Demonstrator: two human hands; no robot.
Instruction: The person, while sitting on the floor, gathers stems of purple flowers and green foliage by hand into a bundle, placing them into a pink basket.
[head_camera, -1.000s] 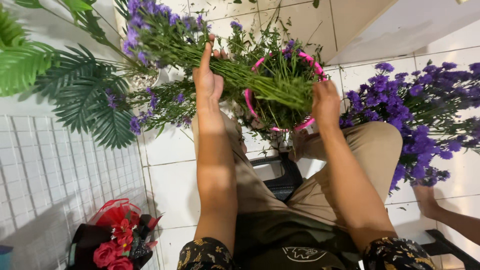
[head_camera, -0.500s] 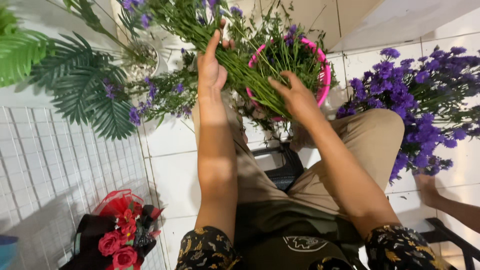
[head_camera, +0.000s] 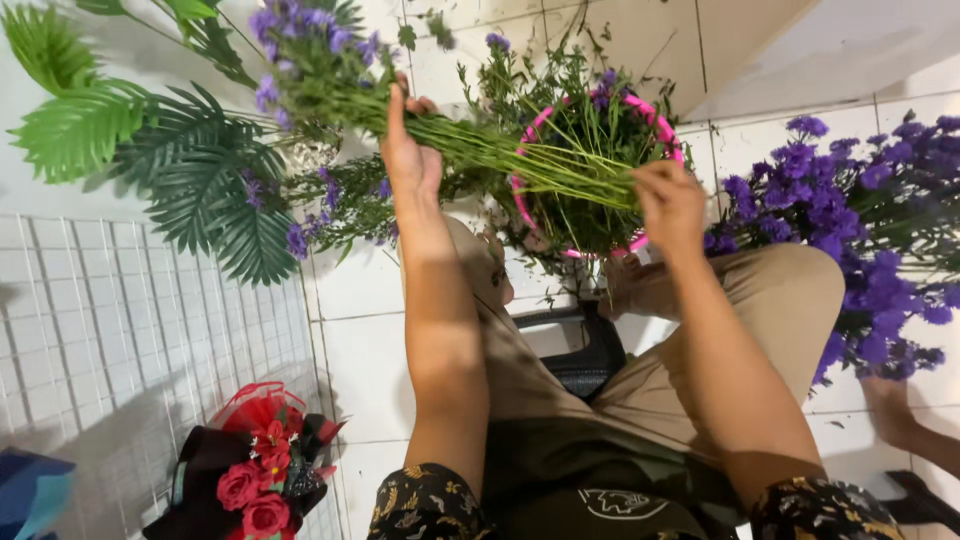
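Left hand (head_camera: 410, 150) kept clutching the stems (head_camera: 520, 155); right hand (head_camera: 668, 205) had slid to their cut ends (now pinching them) above the basket (head_camera: 665, 135).

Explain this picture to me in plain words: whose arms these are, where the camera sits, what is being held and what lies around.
There is no machine here. The camera is worn on a person's head and looks down, so the two bare arms are the wearer's own, with their knees below.

The left hand grips a bunch of purple flowers by the long green stems, held sideways. The right hand pinches the stem ends above a pink-rimmed bucket that holds more greenery.

Around them, on the white tiled floor: green palm leaves at the left, a heap of purple flowers at the right, and a red rose bouquet at the lower left. Another person's foot shows at the right edge.
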